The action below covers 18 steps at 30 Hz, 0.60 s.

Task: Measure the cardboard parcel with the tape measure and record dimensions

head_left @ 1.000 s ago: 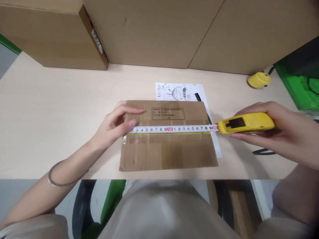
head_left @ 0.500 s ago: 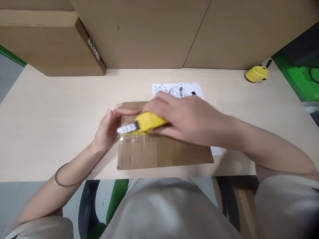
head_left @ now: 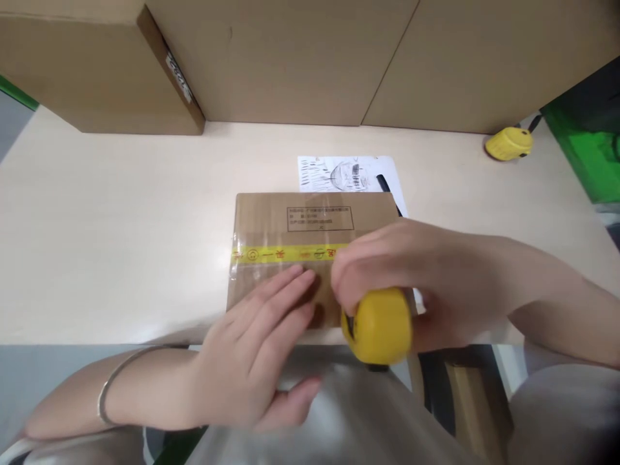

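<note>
A flat cardboard box (head_left: 290, 223) with a yellow tape strip across it lies on the light wooden table (head_left: 121, 213). My right hand (head_left: 426, 278) is closed round a yellow tape measure (head_left: 380, 326), held over the box's near right corner with its blade drawn in. My left hand (head_left: 256, 352) is at the box's near edge, fingers stretched out over the cardboard and thumb below the table edge; it holds nothing.
A printed sheet (head_left: 349, 174) lies under the box's far right side. Large cardboard boxes (head_left: 290, 58) stand along the back of the table. A small yellow object (head_left: 508, 143) sits at the far right, beside a green bin (head_left: 595, 161).
The tape blade, stretched across the box a second ago, has retracted. My right hand brought the tape measure leftward, then toward me. My left hand left the box's left edge for its near edge.
</note>
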Each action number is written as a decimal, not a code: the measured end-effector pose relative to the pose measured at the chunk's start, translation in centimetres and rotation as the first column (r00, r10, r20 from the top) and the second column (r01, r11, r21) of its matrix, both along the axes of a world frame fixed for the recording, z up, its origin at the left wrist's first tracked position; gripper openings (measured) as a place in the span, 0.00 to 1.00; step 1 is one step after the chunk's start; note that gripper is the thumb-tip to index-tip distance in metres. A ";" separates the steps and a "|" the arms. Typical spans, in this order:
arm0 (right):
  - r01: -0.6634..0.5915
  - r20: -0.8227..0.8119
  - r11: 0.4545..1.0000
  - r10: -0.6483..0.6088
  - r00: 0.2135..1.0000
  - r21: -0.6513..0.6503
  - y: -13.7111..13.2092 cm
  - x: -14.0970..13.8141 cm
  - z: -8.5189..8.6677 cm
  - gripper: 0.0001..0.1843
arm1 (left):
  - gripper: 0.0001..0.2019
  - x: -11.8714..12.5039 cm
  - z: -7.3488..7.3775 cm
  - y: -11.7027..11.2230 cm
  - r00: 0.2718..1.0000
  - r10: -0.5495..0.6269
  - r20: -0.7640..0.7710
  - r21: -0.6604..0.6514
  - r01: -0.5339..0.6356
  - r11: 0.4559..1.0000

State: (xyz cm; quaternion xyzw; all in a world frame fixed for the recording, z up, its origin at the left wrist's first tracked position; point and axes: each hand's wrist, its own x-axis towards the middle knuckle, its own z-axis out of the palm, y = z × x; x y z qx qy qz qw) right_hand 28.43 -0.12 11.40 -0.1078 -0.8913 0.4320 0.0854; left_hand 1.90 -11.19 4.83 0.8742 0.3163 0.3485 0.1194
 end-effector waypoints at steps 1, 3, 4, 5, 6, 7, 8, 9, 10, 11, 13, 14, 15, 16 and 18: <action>-0.004 0.025 1.000 0.004 1.000 -0.001 0.0 -0.1 -0.4 0.16 | 0.36 0.3 -0.2 0.2 1.000 0.005 -0.028 0.012 -0.005 1.000; 0.005 0.036 1.000 -0.006 0.999 0.020 0.4 -0.4 -0.7 0.15 | 0.31 0.6 -0.4 0.6 0.991 0.000 -0.136 0.079 0.010 0.997; 0.020 0.034 0.999 -0.021 0.999 0.033 0.8 -0.5 -0.8 0.14 | 0.31 0.7 -0.4 0.7 0.983 0.008 -0.183 0.130 0.016 0.991; 0.040 0.040 0.998 -0.041 0.998 0.044 1.5 -0.5 -0.7 0.14 | 0.32 0.7 -0.3 0.7 0.974 0.020 -0.226 0.175 0.020 0.984; 0.057 0.051 0.997 -0.060 0.997 0.056 2.4 -0.4 -0.5 0.13 | 0.32 0.7 -0.2 0.7 0.963 0.038 -0.266 0.208 0.019 0.978; 0.074 0.069 0.995 -0.079 0.995 0.068 3.5 -0.3 -0.3 0.13 | 0.31 0.7 0.0 0.7 0.951 0.051 -0.305 0.228 0.021 0.973; 0.088 0.080 0.993 -0.095 0.992 0.083 4.7 -0.3 -0.2 0.13 | 0.31 0.8 0.2 0.6 0.938 0.057 -0.341 0.236 0.026 0.971; 0.106 0.086 0.989 -0.115 0.990 0.100 6.0 -0.2 0.0 0.14 | 0.30 0.8 0.4 0.6 0.925 0.057 -0.375 0.235 0.036 0.971; 0.130 0.078 0.985 -0.139 0.987 0.112 7.4 -0.1 0.1 0.14 | 0.29 0.9 0.6 0.6 0.916 0.053 -0.397 0.234 0.046 0.971; 0.162 0.060 0.980 -0.170 0.984 0.112 8.7 -0.1 0.2 0.14 | 0.29 0.9 0.7 0.7 0.913 0.050 -0.405 0.232 0.050 0.971; 0.251 0.043 0.965 -0.254 0.966 0.073 11.0 -0.2 0.2 0.15 | 0.29 1.0 0.9 0.8 0.915 0.040 -0.402 0.226 0.057 0.972; 0.285 0.067 0.958 -0.286 0.956 0.033 12.0 -0.4 0.1 0.15 | 0.29 1.0 0.9 0.9 0.917 0.043 -0.396 0.225 0.052 0.973; 0.311 0.109 0.950 -0.308 0.945 -0.011 12.7 -0.5 0.0 0.15 | 0.29 1.1 0.9 0.9 0.919 0.046 -0.391 0.222 0.046 0.974; 0.330 0.150 0.943 -0.321 0.935 -0.041 13.2 -0.6 0.0 0.16 | 0.29 1.1 0.9 0.9 0.922 0.048 -0.383 0.221 0.041 0.974; 0.355 0.188 0.934 -0.342 0.921 -0.037 13.4 -0.8 0.1 0.15 | 0.31 1.1 0.8 0.9 0.925 0.055 -0.377 0.220 0.032 0.975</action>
